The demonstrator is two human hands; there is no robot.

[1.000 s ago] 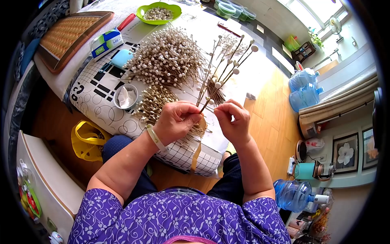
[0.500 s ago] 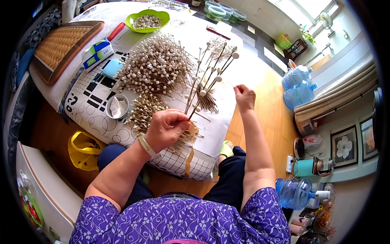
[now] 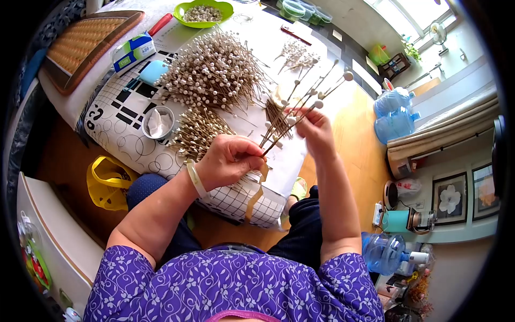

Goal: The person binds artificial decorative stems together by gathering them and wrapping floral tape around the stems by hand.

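Observation:
Between the thumb and fingers of my left hand is a small bunch of brown stems tipped with white buds, slanting up to the right. A strip of tan tape hangs down from the pinched end. My right hand is closed beside the upper stems, its fingertips among the buds; what it pinches is too small to make out. Behind the hands lie a large heap of white-budded stems, a smaller pile of pale-tipped stems and a bundle of bare-looking stems.
On the table stand a white-filled tub, a light-blue case, a tissue pack and a green bowl of buds. A yellow bag is at the left; blue water bottles stand at the right.
My right hand has come left from beyond the table's edge to the upper stems. My left hand has shifted slightly right, and the bunch leans further right.

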